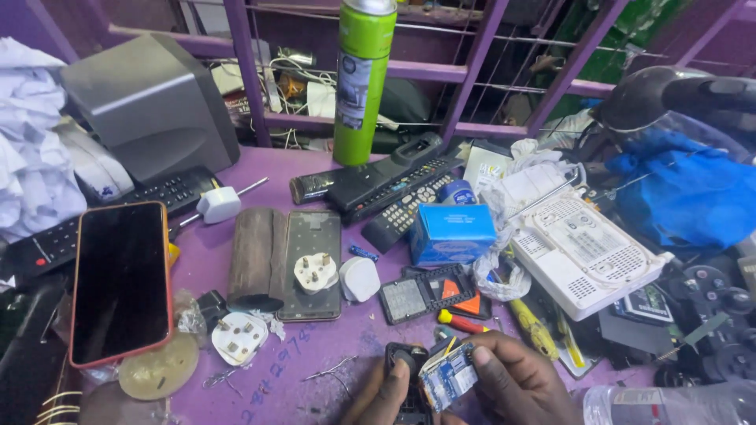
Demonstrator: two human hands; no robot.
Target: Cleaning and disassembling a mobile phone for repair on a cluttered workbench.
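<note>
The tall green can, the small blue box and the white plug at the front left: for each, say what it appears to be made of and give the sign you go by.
Tall green can: probably metal, glossy; highlights run down its smooth wall.
Small blue box: seemingly cardboard, matt; flat printed faces with folded edges.
White plug: apparently hard plastic, smooth, with metal pins that look brassy.

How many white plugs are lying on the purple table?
3 for sure: one plug on the see-through phone back, one white plug beside the red-edged phone, one white adapter near the grey speaker. Clutter may hide more.
</note>
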